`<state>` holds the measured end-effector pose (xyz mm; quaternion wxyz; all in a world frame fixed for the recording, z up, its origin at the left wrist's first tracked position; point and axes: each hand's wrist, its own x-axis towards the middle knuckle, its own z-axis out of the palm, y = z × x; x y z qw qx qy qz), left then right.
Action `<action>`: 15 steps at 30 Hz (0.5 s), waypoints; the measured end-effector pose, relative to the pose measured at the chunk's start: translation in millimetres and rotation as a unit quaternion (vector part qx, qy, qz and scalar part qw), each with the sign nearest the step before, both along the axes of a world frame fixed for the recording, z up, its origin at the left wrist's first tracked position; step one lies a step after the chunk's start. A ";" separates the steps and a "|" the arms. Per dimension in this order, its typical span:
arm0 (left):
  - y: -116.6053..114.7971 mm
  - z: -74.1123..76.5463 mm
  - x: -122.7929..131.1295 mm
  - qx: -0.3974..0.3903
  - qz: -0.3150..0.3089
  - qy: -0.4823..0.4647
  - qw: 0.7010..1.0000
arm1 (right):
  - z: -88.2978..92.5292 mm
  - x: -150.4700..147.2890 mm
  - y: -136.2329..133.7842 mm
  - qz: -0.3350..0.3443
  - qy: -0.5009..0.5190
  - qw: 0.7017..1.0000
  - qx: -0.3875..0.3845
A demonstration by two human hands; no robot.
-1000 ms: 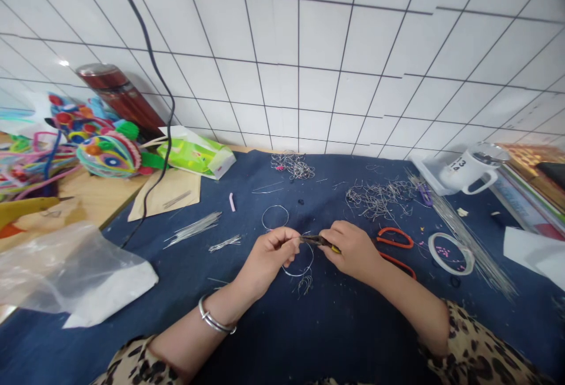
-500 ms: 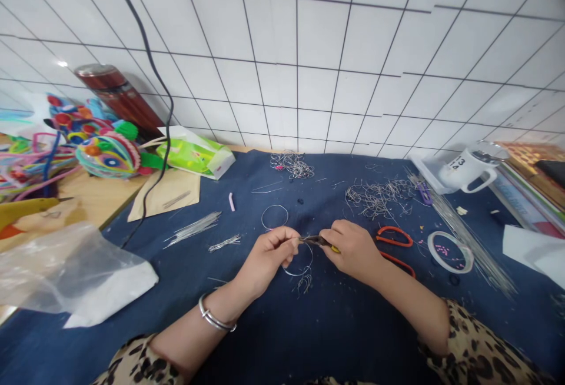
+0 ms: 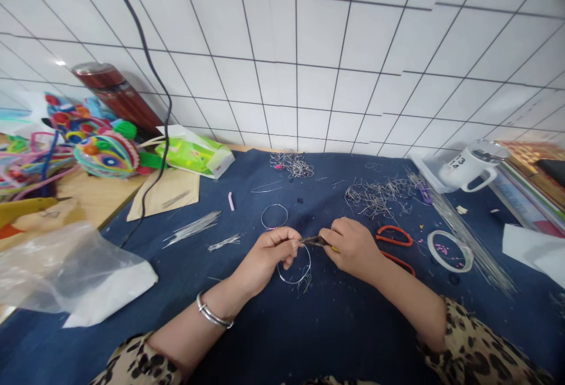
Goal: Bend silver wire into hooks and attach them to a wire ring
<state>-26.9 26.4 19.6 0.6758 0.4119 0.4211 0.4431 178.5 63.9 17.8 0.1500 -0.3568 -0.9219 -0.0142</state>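
Observation:
My left hand (image 3: 276, 249) pinches a thin silver wire ring (image 3: 295, 282), which hangs below the fingertips. A pair of pliers (image 3: 312, 241) is wrapped in my right hand (image 3: 348, 248), a bit of yellow handle showing. The jaws meet the wire at my left fingertips; the exact contact point is too small to make out. Just beyond my left hand lies another wire ring (image 3: 274, 216) with a touch of pink. Beneath the held ring rests a small tuft of curled wire (image 3: 305, 282).
Straight wire pieces (image 3: 192, 229) and a short bundle (image 3: 224, 242) lie left. Tangled wire (image 3: 379, 196), red-handled scissors (image 3: 394, 236) and a round dish (image 3: 450, 252) with pink beads are right. A mug (image 3: 474, 167), thermos (image 3: 117, 96) and plastic bag (image 3: 75, 273) stand or lie farther out.
The held ring has turned and shifted slightly left and down under my fingers. Both hands stay almost in place, with the pliers still at the wire.

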 end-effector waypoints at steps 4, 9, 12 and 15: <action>-0.1 0.7 -0.9 -0.006 -0.011 -0.004 1.000 | 0.1 0.7 0.5 0.003 0.008 1.000 0.010; -1.0 0.4 1.3 -0.010 -0.005 -0.008 1.000 | -3.0 -1.2 0.5 -0.002 0.029 1.000 -0.008; -0.4 -1.6 2.7 -0.003 0.026 -0.006 1.000 | -6.3 -3.8 -0.2 -0.021 0.051 0.997 -0.056; 1.9 -5.0 1.0 0.001 0.084 0.009 0.996 | -9.2 -5.1 0.2 -0.051 0.059 0.992 -0.095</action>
